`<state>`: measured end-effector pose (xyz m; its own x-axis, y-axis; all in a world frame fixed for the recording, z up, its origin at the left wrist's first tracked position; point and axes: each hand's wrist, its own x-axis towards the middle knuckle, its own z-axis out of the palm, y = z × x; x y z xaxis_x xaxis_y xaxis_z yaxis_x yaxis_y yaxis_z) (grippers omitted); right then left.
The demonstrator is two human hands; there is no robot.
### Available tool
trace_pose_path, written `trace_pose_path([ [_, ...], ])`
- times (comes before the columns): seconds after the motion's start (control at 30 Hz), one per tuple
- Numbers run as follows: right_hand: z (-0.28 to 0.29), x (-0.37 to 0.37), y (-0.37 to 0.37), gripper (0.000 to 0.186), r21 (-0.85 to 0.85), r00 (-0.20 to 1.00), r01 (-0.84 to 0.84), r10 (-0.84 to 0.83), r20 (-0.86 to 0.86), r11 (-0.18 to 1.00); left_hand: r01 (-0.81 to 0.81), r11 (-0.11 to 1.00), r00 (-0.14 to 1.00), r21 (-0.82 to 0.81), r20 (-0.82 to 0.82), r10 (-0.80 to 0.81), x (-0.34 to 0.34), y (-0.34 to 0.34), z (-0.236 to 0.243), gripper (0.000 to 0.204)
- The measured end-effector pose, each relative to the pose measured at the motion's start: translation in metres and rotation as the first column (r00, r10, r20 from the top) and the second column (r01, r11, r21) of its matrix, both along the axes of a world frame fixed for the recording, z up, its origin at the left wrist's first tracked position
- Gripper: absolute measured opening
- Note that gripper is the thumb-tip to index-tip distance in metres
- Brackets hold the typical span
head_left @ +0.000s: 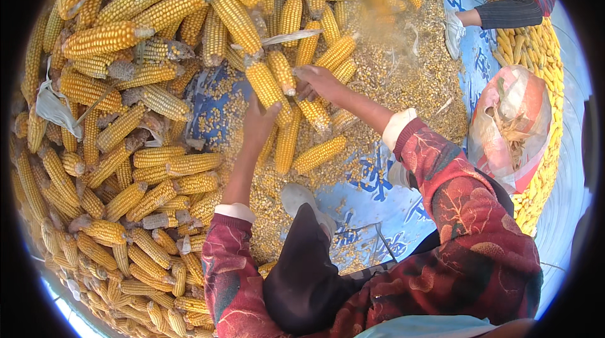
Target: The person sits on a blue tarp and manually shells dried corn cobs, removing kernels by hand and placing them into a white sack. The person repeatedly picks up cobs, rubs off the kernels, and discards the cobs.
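Note:
My left hand (258, 125) is closed round the lower part of a yellow ear of corn (267, 88), thumb on its right side. My right hand (319, 83) is just to the right, its fingers curled down over the top of another ear of corn (314, 115); the fingertips are partly hidden. Between the hands, a shorter ear of corn (281, 72) has its tip close to my right fingers. Below them, more ears lie on loose kernels, one angled to the right (319, 154).
A big heap of corn ears (151, 199) fills the left and far side. Loose kernels (403, 80) cover a blue printed sheet (372, 202). At right stand a red-and-white plastic sack (504, 127) with husks and more corn (542, 61). Another person's leg (507, 15) is at far right.

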<state>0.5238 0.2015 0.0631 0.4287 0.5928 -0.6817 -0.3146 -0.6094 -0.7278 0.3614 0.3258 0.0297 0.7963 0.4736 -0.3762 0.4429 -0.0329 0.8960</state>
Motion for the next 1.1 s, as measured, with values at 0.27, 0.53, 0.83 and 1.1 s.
trace_pose_path([
  [0.27,0.081,0.073,-0.019,0.037,0.044,0.832,0.052,-0.068,0.550,0.998,-0.075,0.896,0.960,0.437,0.274,-0.053,-0.020,0.007,0.074,0.039],
  [0.53,0.105,0.042,0.002,0.034,0.026,0.787,-0.317,0.248,0.565,0.948,-0.443,0.057,0.803,0.895,0.368,0.468,-0.052,0.201,0.210,0.065],
  [0.83,0.135,0.029,-0.077,0.034,-0.108,0.753,-0.361,0.358,0.552,0.926,-0.439,0.336,0.779,0.833,0.167,0.605,-0.009,0.201,0.141,0.037],
  [1.1,0.211,0.009,-0.097,0.046,-0.018,0.846,-0.258,0.235,0.479,0.966,-0.081,0.857,0.961,0.508,0.269,-0.068,-0.027,0.043,0.184,0.027],
])
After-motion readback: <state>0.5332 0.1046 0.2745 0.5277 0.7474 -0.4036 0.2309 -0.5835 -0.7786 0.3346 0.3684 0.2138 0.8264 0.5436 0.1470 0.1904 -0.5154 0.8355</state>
